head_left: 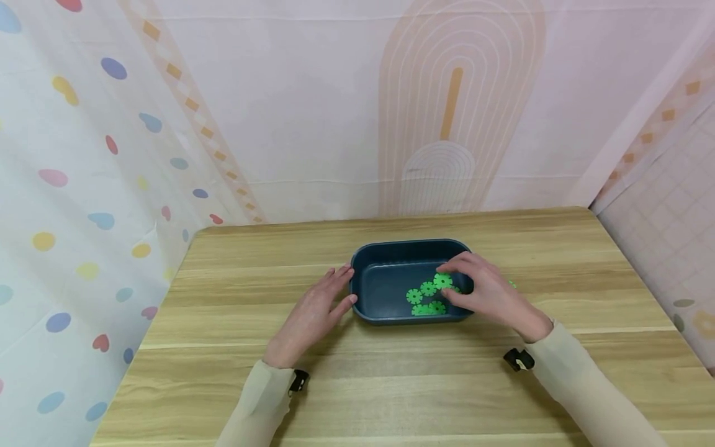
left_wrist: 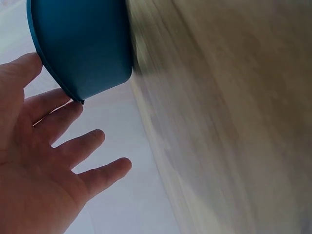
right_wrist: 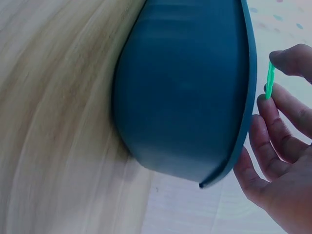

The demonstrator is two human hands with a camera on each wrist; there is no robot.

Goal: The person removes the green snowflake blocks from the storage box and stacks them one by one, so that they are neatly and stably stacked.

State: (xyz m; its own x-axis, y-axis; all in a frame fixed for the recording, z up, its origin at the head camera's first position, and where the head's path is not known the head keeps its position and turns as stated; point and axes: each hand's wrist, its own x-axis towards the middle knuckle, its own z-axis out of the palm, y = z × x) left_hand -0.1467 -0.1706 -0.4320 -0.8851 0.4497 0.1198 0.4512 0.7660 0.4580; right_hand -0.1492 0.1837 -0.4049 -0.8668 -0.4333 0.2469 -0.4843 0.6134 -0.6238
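Note:
A dark blue oblong tub (head_left: 385, 282) stands on the table with several green notched discs (head_left: 428, 288) lying inside it. Between thumb and fingertips, my right hand (head_left: 487, 290) pinches one green notched disc (right_wrist: 270, 80) just above the tub's right end. In the right wrist view that disc is seen edge-on, higher than the tub rim. My left hand (head_left: 313, 315) touches the rim at the tub's left end, its fingers spread and fairly straight. The left wrist view shows thumb and fingertips against the tub rim (left_wrist: 58, 83), while the other fingers stand free.
A bit of green (head_left: 512, 284) shows on the table just past the right hand, mostly hidden by it. The wooden table (head_left: 391, 385) meets a patterned curtain (head_left: 313, 124) at the back and left. Each wrist carries a small black clip (head_left: 519, 359).

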